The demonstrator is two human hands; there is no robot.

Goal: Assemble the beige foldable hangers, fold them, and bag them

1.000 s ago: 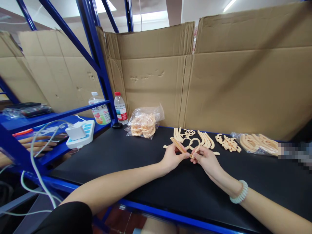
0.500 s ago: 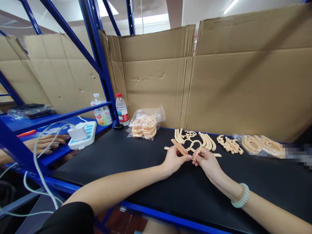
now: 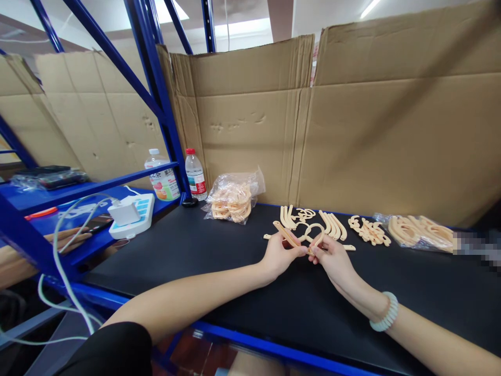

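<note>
pinching a thin beige plastic strip (image 3: pixel 288 236) low over the black table (image 3: pixel 219 261), the left hand (image 3: pixel 278 254) and right hand (image 3: pixel 332 259) grip its ends; it looks light, slightly flexible, best held near the ends

- The curved strip (image 3: pixel 287 236) in the left hand (image 3: pixel 278 255) was pale peach, and the loop piece (image 3: pixel 313 230) at the right hand (image 3: pixel 332 258) had the same colour.
- The loose pieces (image 3: pixel 332 224) behind the hands were also pale peach.
- The worktop (image 3: pixel 219 261) was matt black with a blue front edge.
- The rack frame (image 3: pixel 152 78) was deep blue.
- The cardboard wall (image 3: pixel 391 136) was plain brown.
- The bracelet (image 3: pixel 385 313) on the right wrist was of pale whitish beads.
- The small bottle (image 3: pixel 194 176) was clear, with a red cap and a red and white label.
- The power strip (image 3: pixel 135 214) was white with light blue sockets.
- The sleeve (image 3: pixel 109 350) was black.
</note>
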